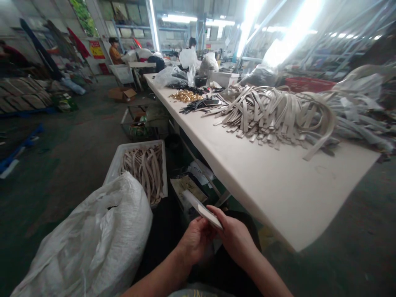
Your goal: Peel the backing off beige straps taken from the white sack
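Both hands meet over my lap, beside the near edge of the table. Between them is a pale, flat strap [202, 209], its free end pointing up and to the left. My left hand [198, 237] pinches the strap from below, fingers curled and partly hidden. My right hand [232, 231] is wrapped round its near end, with the thumb side lying along the top. On the table is a large heap of similar beige straps [262, 111], many of them bent into loops.
A long white table [262, 177] runs forward on my right, with gold metal pieces [187, 96] and dark strips [194, 106] on it. At left stand a full white sack [102, 239] and a white crate [165, 169] of straps [144, 169]. A person [115, 51] is far back.
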Tool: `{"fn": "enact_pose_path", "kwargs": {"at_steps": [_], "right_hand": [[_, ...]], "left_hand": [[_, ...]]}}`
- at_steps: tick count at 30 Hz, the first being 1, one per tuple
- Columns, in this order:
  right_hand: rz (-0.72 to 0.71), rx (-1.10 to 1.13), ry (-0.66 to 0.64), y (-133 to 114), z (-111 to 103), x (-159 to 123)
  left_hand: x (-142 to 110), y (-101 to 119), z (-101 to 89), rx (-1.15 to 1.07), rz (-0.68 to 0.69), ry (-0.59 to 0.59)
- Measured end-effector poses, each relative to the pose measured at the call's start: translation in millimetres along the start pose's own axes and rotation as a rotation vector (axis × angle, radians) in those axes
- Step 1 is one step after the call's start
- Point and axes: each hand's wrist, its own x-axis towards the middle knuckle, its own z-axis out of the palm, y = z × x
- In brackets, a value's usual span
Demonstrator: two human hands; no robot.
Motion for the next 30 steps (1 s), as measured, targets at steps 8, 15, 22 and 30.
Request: {"fn": "enact_pose_path", "kwargs": {"at_steps": [8, 15, 22, 30], "right_hand": [[-0.056, 0.045, 0.038, 17.0, -7.7, -5.8], [-0.055, 0.038, 0.014, 23.5, 12.7, 17.3], [-0.058, 0.016, 0.052, 15.2, 8.1, 17.3], [-0.1, 0.176, -0.018, 12.7, 10.7, 20.3]], "left_hand": [[2.1, 14.4, -0.6, -0.05, 0.081, 0.101], [9.8, 4.9, 1.2, -0.024, 0.127, 0.039], [2.6, 0.6, 11.8, 0.008, 0.09, -0.092], [4.7, -8.2, -4.7, -0.121, -0.083, -0.057]]}}
